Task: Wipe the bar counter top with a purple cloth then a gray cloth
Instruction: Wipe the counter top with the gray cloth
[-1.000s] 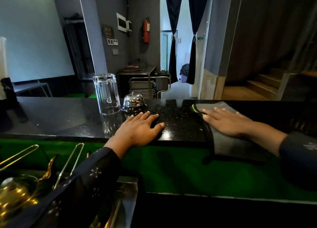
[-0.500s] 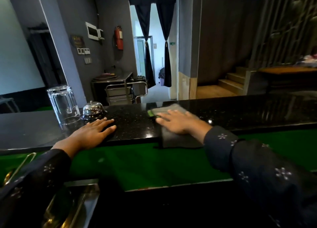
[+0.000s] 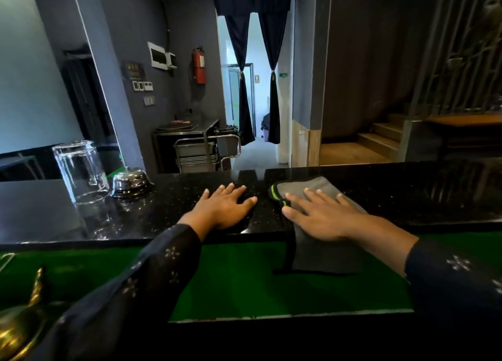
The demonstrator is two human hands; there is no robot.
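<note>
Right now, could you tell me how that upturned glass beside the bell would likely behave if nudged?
The glass is tall and stands rim-down, so it probably tips rather than slides. The polished counter looks slick. Being clear glass, it likely breaks if it falls.

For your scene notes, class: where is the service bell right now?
In the head view, the bell sits on the left of the counter, just right of the upturned glass and left of the left hand.

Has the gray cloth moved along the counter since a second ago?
Yes. The gray cloth slid left, toward the service bell, closing on the left hand.
</note>
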